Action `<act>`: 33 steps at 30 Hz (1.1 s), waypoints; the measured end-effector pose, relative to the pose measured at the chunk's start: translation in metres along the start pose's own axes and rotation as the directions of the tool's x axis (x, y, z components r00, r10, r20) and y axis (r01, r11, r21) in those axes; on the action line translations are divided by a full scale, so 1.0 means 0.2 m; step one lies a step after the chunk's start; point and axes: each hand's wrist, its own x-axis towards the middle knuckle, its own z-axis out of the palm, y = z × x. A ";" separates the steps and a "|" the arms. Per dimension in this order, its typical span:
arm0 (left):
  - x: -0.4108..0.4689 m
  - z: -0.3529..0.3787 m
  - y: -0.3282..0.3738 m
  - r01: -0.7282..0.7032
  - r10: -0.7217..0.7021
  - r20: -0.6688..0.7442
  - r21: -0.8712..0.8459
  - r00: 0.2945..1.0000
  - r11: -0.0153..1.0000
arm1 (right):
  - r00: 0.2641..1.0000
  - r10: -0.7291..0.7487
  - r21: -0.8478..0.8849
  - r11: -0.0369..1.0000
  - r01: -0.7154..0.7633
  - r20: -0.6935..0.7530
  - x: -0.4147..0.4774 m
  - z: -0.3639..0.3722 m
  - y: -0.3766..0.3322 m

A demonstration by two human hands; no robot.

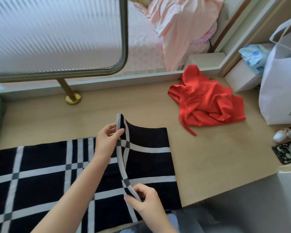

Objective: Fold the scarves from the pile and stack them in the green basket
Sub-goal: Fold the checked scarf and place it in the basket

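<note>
Both the left hand (106, 142) and right hand (146, 199) pinch the raised edge of the black checked scarf (40, 167) lying at 6 o'clock, so uneven pulling could skew the fold or drag the flat half askew.

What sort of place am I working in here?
Most likely a home bedroom: a bed with pink bedding lies beyond the ribbed glass screen, and a white tote bag stands on the wooden surface where the left hand and right hand pinch the plaid scarf.
</note>
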 end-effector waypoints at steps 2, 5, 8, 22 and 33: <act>-0.02 -0.18 0.04 -0.026 0.026 0.006 -0.011 1.000 1.000 | 1.000 -0.005 0.024 1.000 0.004 0.019 -0.02 0.16 -0.05; -0.04 -0.45 0.08 -0.048 0.048 0.002 0.002 0.999 0.999 | 0.998 -0.015 0.037 0.999 0.013 0.054 -0.03 0.39 -0.12; -0.05 -0.71 0.08 -0.045 0.045 -0.033 0.009 0.998 0.999 | 0.996 -0.037 0.037 0.999 0.034 0.084 -0.04 0.62 -0.19; -0.04 -1.52 -0.10 -0.066 0.064 -0.272 0.004 0.960 0.998 | 0.973 -0.032 -0.066 0.997 0.049 0.228 0.02 1.37 -0.29; 0.12 -1.81 -0.35 0.028 0.057 -0.321 0.253 0.945 0.967 | 0.988 -0.004 -0.268 0.962 0.046 0.155 0.14 1.72 -0.14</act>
